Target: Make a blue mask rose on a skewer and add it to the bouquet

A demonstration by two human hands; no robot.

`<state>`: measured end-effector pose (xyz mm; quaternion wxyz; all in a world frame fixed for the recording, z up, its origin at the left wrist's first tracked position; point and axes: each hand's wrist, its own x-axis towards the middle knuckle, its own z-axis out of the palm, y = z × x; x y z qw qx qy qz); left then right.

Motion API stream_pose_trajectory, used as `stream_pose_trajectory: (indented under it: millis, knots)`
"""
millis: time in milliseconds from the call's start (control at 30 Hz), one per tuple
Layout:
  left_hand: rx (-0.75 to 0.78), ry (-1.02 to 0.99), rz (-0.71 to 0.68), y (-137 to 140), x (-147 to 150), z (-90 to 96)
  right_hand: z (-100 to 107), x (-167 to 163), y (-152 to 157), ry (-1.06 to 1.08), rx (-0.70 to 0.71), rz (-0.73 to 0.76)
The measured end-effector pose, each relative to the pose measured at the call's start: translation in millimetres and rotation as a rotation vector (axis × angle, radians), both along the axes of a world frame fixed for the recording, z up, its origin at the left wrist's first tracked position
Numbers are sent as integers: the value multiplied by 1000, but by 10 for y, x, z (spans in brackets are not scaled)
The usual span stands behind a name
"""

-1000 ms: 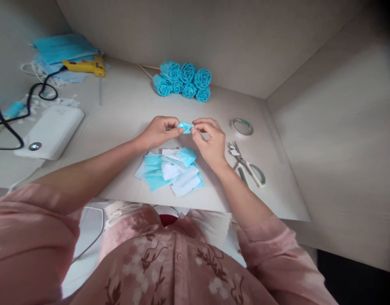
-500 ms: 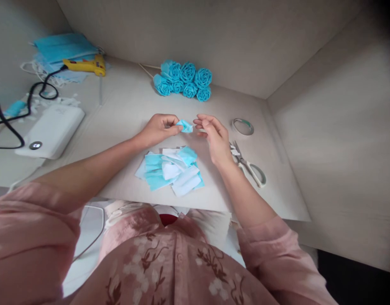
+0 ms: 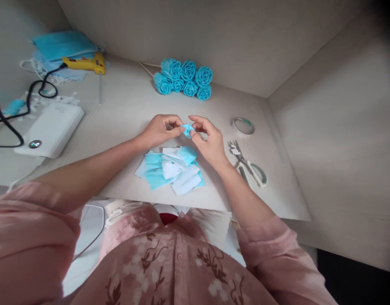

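Between my two hands is a small folded piece of blue mask fabric (image 3: 188,131). My left hand (image 3: 162,129) pinches its left side between thumb and fingers. On its right side, the thumb and fingers of my right hand (image 3: 210,137) are closed on the same piece. Just below the hands, a loose pile of cut blue and white fabric pieces (image 3: 158,171) lies on the table. Beyond them rests a bunch of several blue fabric roses (image 3: 188,71), with thin sticks pointing left.
Scissors (image 3: 246,163) with white scraps at the blades lie at right, below a tape roll (image 3: 235,128). At left are a white power bank (image 3: 57,131), a yellow glue gun (image 3: 83,64) with a black cord, and stacked blue face masks (image 3: 63,44).
My right hand has moved left and taken hold of the right side of the blue fabric piece. My left hand keeps its pinch and has shifted slightly right.
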<state>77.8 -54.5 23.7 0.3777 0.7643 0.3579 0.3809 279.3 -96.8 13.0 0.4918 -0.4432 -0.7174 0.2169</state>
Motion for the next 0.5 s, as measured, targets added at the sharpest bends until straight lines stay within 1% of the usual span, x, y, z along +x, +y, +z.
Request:
stream_pose_trajectory:
  millis: [67,167,300,400,500]
  knots:
    - [6,-5,11,14,-9,-4,5,-3,2,59,-66,35]
    - [-6,-15,12,32,-18,-5,7,-6,11,196,-215,110]
    - [-57,-63,-40,45,-19,-3,1,6,33,348,-365,179]
    - [-102,-114,-88,50,-21,5,5,23,38,390,-400,179]
    - [-142,-155,-79,40,-23,27,10,38,31,389,-373,136]
